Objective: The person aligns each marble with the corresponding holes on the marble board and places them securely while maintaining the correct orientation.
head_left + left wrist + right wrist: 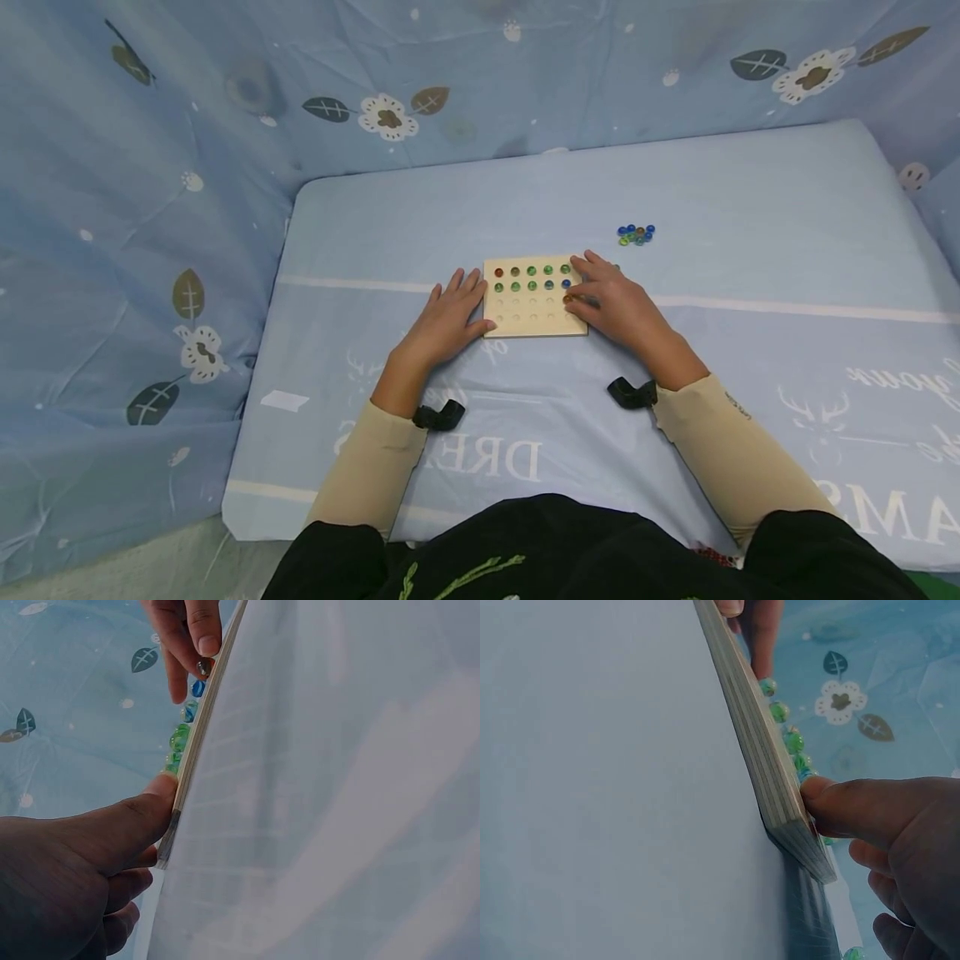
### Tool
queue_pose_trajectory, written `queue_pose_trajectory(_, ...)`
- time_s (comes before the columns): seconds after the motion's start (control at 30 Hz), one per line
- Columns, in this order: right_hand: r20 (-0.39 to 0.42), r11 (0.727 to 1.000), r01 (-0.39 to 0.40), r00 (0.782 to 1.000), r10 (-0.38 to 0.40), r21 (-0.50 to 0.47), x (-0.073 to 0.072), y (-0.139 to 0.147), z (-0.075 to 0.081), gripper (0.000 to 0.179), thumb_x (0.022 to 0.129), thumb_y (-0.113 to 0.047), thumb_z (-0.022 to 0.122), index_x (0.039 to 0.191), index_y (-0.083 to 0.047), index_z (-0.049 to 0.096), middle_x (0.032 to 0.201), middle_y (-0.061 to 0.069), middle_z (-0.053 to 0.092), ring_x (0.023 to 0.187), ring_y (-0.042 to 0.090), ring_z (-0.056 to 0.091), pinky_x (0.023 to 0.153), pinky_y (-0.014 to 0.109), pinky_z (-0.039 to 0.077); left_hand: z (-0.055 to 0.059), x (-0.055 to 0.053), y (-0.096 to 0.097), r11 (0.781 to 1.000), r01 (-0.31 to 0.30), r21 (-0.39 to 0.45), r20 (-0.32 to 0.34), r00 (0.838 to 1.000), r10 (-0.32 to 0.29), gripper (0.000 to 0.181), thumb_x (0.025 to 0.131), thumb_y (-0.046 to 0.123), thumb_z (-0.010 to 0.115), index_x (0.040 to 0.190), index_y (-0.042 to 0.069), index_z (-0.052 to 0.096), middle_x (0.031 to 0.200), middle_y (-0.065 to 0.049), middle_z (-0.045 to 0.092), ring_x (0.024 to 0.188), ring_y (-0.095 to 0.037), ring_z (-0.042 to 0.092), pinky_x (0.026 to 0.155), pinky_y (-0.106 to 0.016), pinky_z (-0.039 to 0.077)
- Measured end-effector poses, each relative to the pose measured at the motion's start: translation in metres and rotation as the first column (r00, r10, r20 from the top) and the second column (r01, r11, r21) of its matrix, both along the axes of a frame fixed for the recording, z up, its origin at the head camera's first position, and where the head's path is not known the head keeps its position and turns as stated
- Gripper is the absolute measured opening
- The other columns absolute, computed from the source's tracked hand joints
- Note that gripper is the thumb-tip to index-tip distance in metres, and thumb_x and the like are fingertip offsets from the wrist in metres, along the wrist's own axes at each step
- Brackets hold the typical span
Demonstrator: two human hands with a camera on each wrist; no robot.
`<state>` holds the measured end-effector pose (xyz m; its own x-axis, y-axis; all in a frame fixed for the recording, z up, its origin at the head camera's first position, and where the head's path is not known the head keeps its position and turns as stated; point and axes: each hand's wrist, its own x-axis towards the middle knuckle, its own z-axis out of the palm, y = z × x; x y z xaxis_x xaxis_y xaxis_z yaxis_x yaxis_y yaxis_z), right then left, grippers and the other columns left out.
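A pale wooden board (533,327) with rows of round hollows lies flat on the bed-like surface. Red, brown, green and blue marbles (532,286) fill the visible part of its two far rows; hollows in the two near rows show bare. My left hand (444,323) rests along the board's left edge, fingers extended, thumb (142,814) touching the near left corner. Over the right end of the board, my right hand (617,298) pinches an amber marble (567,299) between thumb and finger at the third row. That hand hides the board's far right corner.
Beyond the right hand sits a loose cluster of blue, green and amber marbles (636,234). Another green marble (853,953) lies near the right hand. Patterned blue cloth (480,83) hangs behind and at the sides. Black straps (441,415) circle both wrists.
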<state>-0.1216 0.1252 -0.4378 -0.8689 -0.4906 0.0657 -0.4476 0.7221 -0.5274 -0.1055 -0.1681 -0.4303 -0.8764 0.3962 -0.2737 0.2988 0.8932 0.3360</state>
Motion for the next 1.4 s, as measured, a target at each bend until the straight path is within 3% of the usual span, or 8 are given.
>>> queue_pose_trajectory(0.4,-0.026,1.0,0.01,1.0,-0.01,0.016,-0.002,0.01,0.005,0.032,0.088,-0.034,0.067,0.109,-0.011,0.073,0.151,0.006,0.034,0.145,0.022,0.014,0.114,0.049,0.022,-0.001,-0.001,0.001,1.0,-0.008,0.02,0.008,1.0,0.008,0.074,0.094,0.053,0.047,0.152,0.017,0.018,0.159,-0.001,0.005,0.146,-0.023,-0.004,0.118,-0.05,0.004)
queue_pose_trajectory(0.7,-0.018,0.99,0.141,0.99,-0.141,-0.016,-0.011,0.026,0.006,0.035,0.085,-0.033,0.07,0.113,-0.011,0.071,0.151,0.003,0.034,0.146,0.025,0.01,0.111,0.055,0.024,-0.002,-0.001,0.0,1.0,-0.012,0.017,0.01,1.0,0.012,0.075,0.093,0.053,0.047,0.152,0.018,0.017,0.159,0.0,0.004,0.146,-0.022,-0.006,0.118,-0.049,0.003)
queue_pose_trajectory(1.03,-0.04,0.964,0.265,0.963,-0.266,-0.023,-0.021,0.041,0.002,0.035,0.084,-0.028,0.071,0.112,-0.006,0.07,0.149,0.01,0.037,0.145,0.028,0.012,0.114,0.054,0.019,-0.004,-0.001,-0.003,0.999,-0.019,0.042,0.007,1.0,0.019,0.075,0.093,0.052,0.048,0.152,0.018,0.016,0.159,0.0,0.003,0.146,-0.022,-0.008,0.117,-0.05,0.002)
queue_pose_trajectory(1.4,-0.047,0.951,0.309,0.95,-0.308,0.009,-0.023,0.045,-0.005,0.034,0.084,-0.025,0.072,0.111,-0.005,0.07,0.149,0.013,0.036,0.145,0.034,0.012,0.113,0.057,0.018,-0.006,-0.002,-0.001,0.999,-0.004,0.043,-0.014,1.0,0.004,0.076,0.093,0.052,0.049,0.152,0.017,0.017,0.159,-0.001,0.005,0.146,-0.022,-0.008,0.117,-0.051,0.003)
